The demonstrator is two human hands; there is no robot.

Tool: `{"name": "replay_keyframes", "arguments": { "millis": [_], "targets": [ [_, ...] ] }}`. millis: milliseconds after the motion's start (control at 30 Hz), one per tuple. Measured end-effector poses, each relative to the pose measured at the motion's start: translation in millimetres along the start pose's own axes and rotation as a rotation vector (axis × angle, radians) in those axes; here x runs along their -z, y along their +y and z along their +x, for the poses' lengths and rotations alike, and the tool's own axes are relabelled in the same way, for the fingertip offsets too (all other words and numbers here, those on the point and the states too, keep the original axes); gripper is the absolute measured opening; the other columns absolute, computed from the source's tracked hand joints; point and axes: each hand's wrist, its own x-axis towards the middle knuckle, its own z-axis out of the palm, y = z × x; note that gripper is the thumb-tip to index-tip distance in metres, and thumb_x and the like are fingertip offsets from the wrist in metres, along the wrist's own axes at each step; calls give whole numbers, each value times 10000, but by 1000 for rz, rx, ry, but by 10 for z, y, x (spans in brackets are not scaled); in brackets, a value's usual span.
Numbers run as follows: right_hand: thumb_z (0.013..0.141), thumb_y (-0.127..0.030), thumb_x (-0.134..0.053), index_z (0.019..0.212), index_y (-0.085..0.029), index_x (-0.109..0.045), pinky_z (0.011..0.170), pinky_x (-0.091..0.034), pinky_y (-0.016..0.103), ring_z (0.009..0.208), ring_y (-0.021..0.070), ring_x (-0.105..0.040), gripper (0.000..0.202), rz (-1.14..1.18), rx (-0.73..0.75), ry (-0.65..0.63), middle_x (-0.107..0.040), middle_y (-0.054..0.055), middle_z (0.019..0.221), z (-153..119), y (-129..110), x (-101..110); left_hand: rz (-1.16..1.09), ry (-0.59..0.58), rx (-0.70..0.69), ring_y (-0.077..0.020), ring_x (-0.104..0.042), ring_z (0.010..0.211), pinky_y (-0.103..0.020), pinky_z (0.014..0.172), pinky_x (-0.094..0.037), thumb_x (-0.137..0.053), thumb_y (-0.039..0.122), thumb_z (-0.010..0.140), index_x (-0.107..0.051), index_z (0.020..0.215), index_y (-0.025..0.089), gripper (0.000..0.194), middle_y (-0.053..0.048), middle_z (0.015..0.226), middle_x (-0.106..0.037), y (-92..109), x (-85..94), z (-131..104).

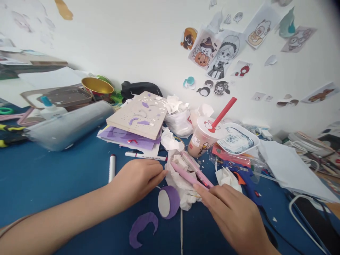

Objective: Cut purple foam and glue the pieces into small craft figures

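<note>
My right hand [231, 212] is closed round the near end of a long pink two-armed tool [186, 174]. Its arms point away from me, one bearing a small red light, with crumpled white tissue [174, 186] around and between them. My left hand [142, 177] is curled into a fist left of the tissue; its fingertips are hidden, so whatever they pinch cannot be made out. Just below sits a purple roll with a white end [169, 202]. Nearer me lie a curved purple cutout [140, 230] and a thin light stick [181, 228].
A lidded cup with a red straw [203, 136] stands beyond the tool, close to a plastic tray [236, 138]. A blue glue gun [247, 180] lies right. Markers [112, 168], a board with purple scraps [140, 113] and a plastic-wrapped roll [69, 125] occupy the left.
</note>
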Motion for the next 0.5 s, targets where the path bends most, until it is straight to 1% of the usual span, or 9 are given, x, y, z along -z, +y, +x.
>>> {"name": "replay_keyframes", "arguments": {
  "millis": [67,133,200,267,333,400,500],
  "targets": [
    [866,-138,-422,1014,-153,-633,538,-417,256,566,138,-539,259,22,8,27,-640,38,645,16,-49,-12,-13,-55,-29,-165,-523,725,-268,645,-378,-343,283,889,-580,786,174,280,-38,768,-567,28,-42,-33],
    [858,-158,-430,924,-138,-637,557,-436,269,589,151,-560,218,40,-4,48,-661,56,689,26,-103,-38,-57,-107,-23,-192,-532,830,-296,725,-406,-448,287,848,-587,900,177,184,-60,901,-574,53,-87,-61],
    [850,-155,-433,849,-142,-629,562,-446,272,591,157,-574,196,38,4,50,-661,56,673,29,-152,-71,-93,-144,5,-205,-523,847,-318,746,-418,-546,287,785,-587,882,178,152,-58,922,-559,65,-125,-81],
    [841,-131,-427,816,-147,-628,567,-454,271,585,158,-588,203,27,36,34,-649,47,618,33,-190,-102,-127,-157,36,-208,-511,843,-327,746,-422,-589,263,738,-578,838,181,130,-45,904,-547,67,-155,-93],
    [839,-117,-407,803,-148,-637,563,-456,277,587,167,-604,235,6,69,0,-642,46,583,38,-215,-122,-155,-155,54,-210,-497,846,-333,748,-419,-597,254,715,-563,815,187,125,-34,888,-538,65,-181,-97],
    [846,-116,-370,789,-150,-648,529,-445,279,560,167,-606,285,-17,89,-46,-640,46,568,44,-225,-132,-170,-147,68,-210,-485,838,-341,749,-413,-594,269,713,-546,799,192,125,-27,872,-532,64,-207,-96],
    [851,-108,-350,775,-155,-654,482,-417,279,514,160,-597,317,-65,109,-80,-645,39,564,51,-219,-138,-170,-138,80,-211,-472,827,-355,748,-403,-591,287,718,-519,781,195,132,-21,853,-525,69,-244,-91]
  ]
}}
